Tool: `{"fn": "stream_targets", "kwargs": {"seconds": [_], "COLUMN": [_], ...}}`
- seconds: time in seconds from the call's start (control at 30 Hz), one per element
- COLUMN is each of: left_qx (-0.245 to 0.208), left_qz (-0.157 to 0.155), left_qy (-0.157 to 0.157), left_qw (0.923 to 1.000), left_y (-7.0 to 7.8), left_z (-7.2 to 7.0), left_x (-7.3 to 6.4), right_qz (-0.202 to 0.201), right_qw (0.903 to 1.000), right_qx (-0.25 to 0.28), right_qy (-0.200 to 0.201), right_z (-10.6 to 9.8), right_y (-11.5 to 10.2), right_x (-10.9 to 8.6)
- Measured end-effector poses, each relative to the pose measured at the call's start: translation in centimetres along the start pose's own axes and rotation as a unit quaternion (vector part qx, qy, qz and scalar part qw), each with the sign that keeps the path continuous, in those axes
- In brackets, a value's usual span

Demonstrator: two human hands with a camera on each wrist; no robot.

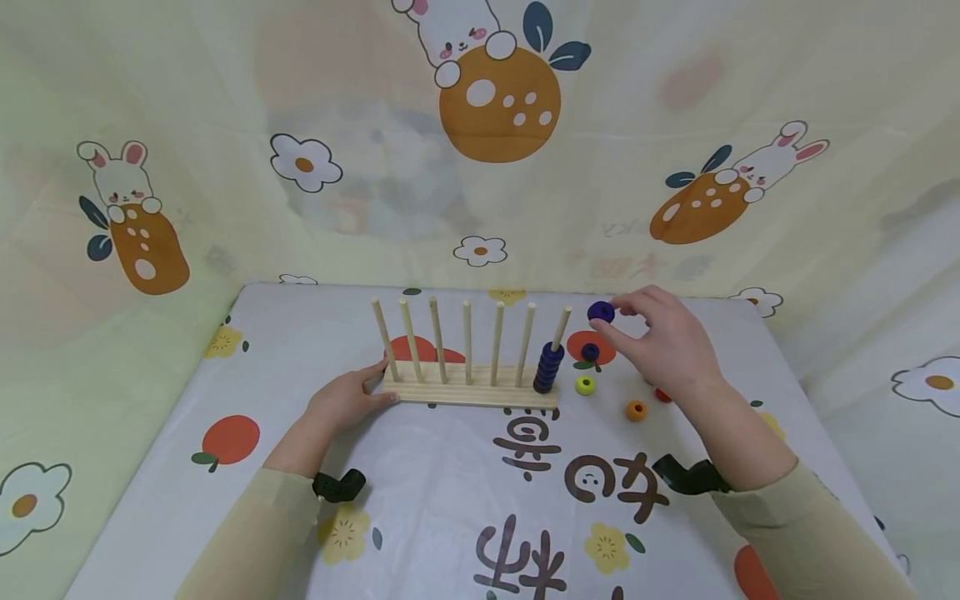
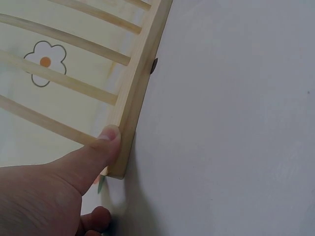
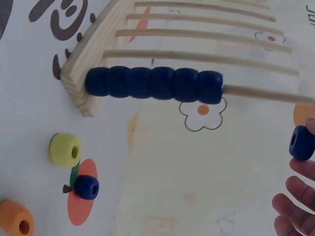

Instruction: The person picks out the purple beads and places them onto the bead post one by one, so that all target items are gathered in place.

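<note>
A wooden rack with a row of upright pegs stands on the table. Its rightmost peg carries a stack of several dark blue beads, and the other pegs are bare. My left hand grips the rack's left end, its thumb lying on the base's front edge. Between thumb and fingertips, my right hand pinches a dark blue bead. That bead is in the air, to the right of the loaded peg's top and apart from it.
Loose beads lie right of the rack: a dark blue bead, a yellow-green bead, an orange bead and a red bead partly hidden by the right hand. A printed cloth covers the table; a patterned curtain hangs behind.
</note>
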State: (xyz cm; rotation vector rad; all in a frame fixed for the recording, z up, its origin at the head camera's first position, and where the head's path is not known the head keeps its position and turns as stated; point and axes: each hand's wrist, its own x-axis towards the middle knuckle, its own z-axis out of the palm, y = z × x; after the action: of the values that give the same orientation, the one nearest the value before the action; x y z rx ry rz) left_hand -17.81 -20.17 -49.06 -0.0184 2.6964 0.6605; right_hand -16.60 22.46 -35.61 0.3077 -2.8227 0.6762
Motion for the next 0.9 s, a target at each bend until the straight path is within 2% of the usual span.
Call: {"fn": "stream_targets", "kwargs": {"seconds": [0.2,0.4,0.6,0.9], "left_qx": [0.004,0.002,-0.002,-0.004], "left_qz": [0.003,0.006,0.008,0.002], "left_qy": [0.001,0.002,0.001,0.000], "left_qw": [1.0000,1.0000,1.0000,1.0000], "left_y": [0.0,-0.1,-0.2,-0.3], "left_z": [-0.1,0.0,0.0,0.1], "left_x": [-0.2,-0.1,0.0,0.3], "right_qz": [-0.013,-0.024,-0.024,-0.036], "right_qw": [0.9997,0.9981,0.9974,0.9969], "right_qx": [0.008,0.040,0.055,0.050], "right_qy": [0.017,0.041,0.039,0.050], "right_z": [-0.3,-0.4,0.0,0.9], "right_y": [-1.3,-2.0,-2.9,-3.3], "right_x": [-0.1,0.0,0.3,0.7]}}
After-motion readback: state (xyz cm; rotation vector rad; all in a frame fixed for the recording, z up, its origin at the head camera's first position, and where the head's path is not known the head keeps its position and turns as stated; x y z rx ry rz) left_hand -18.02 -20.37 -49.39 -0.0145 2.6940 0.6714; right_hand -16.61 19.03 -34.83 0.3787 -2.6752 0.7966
